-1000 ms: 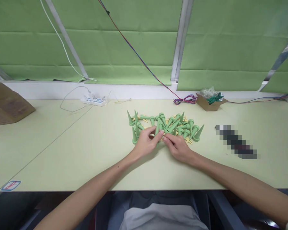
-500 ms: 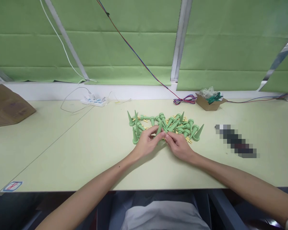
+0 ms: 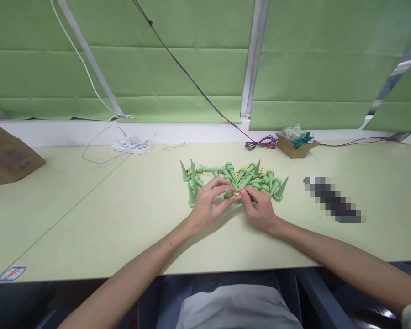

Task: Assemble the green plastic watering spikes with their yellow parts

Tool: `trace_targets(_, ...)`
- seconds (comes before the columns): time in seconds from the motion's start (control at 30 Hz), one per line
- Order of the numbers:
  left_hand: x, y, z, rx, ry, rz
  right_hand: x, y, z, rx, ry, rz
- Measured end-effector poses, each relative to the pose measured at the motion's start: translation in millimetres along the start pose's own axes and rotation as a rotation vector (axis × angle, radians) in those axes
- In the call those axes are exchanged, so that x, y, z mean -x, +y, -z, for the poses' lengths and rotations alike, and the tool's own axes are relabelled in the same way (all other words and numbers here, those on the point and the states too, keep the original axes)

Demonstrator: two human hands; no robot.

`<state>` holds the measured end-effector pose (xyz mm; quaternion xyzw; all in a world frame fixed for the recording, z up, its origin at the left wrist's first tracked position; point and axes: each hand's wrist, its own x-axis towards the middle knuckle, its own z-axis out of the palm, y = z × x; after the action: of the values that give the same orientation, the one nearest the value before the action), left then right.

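Before the pile of green spikes (image 3: 247, 179): our hands, close together.
Left hand (image 3: 209, 202): curled around one green spike (image 3: 228, 194), at the pile's near edge.
Right hand (image 3: 261, 209): pinched narrow, apparently on a yellow piece (image 3: 236, 194).
Handwork: fitting or parting, we judge; next calls for steady alignment.

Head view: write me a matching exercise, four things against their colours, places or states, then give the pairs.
1. Spikes
2. Power strip
3. Small box
4. Right hand

A. brown, at the back on the right
B. fingertips close to a small yellow piece
C. green, in a heap
D. white, at the back on the left

Pairs: 1-C, 2-D, 3-A, 4-B
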<state>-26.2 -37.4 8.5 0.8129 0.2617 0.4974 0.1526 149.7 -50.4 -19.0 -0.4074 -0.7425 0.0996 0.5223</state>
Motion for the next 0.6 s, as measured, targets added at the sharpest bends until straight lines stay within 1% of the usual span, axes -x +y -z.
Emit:
trace_targets(0.1, 1.5, -0.1, -0.6, -0.035, 0.017, -0.078, 0.6, 0.1, 0.7, 0.031, 0.048, 0.041)
trace_targets(0.2, 3.4, -1.4, -1.6, -0.067, 0.017, -0.134, 1.0, 0.7, 0.9, 0.056, 0.058, 0.058)
trace_targets(0.3, 4.8, -3.3, -2.9, -0.092, 0.019, -0.159, 0.5, 1.4, 0.3, 0.069, 0.071, 0.091)
trace_targets(0.47, 5.5, -5.7, -5.9, -0.084, 0.056, -0.231, -1.5, 2.3, -2.0, 0.061, 0.143, 0.216)
trace_targets(0.6, 6.1, -6.3, -7.9, -0.063, 0.08, -0.284, -0.8, 2.6, -3.7, 0.07, 0.144, 0.231)
